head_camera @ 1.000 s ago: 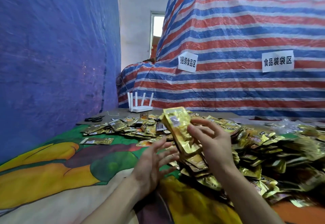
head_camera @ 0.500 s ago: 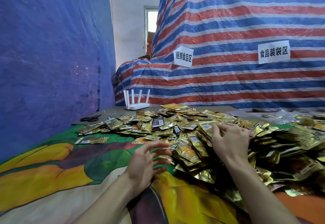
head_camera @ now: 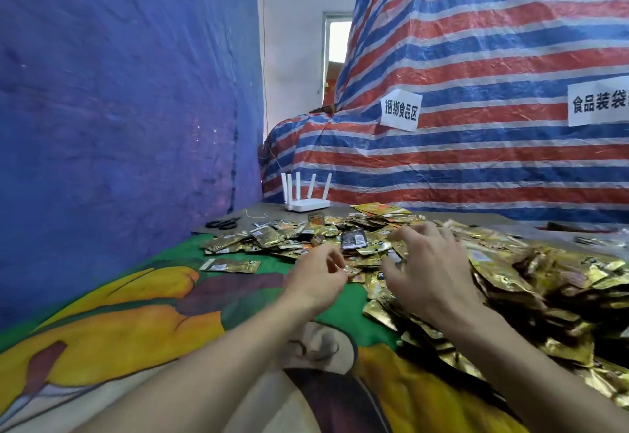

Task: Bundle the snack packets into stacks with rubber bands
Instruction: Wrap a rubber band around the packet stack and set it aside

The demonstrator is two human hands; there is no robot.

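Our snack packets (head_camera: 510,272), all gold foil, lie in a deep heap on the right half of the table (head_camera: 476,219) and thin to a loose single layer toward the far left. The table wears a painted cloth (head_camera: 136,323) of green, yellow and purple.

Our right hand (head_camera: 430,272) is over the near-left slope of the heap, palm down. Its fingers (head_camera: 401,233) are spread wide and bent, the tips touching packets, and it grips nothing.

Our left hand (head_camera: 315,279) hangs just left of the heap's edge, above bare cloth, with its fingers (head_camera: 332,255) curled in toward the thumb. A small orange-gold packet (head_camera: 352,270) sits right at those tips, but we cannot tell whether we pinch it or it merely lies beside them.

A dark packet (head_camera: 354,240) lies among the gold ones just beyond the left hand. A lone packet (head_camera: 231,266) lies flat on the green cloth, apart from the rest.

At the table's far edge stands a white router (head_camera: 306,204), antennas up, with black scissors (head_camera: 223,224) to its left. A blue tarp (head_camera: 119,109) hangs on the left, and a striped tarp (head_camera: 476,160) bearing paper signs (head_camera: 400,112) rises behind.
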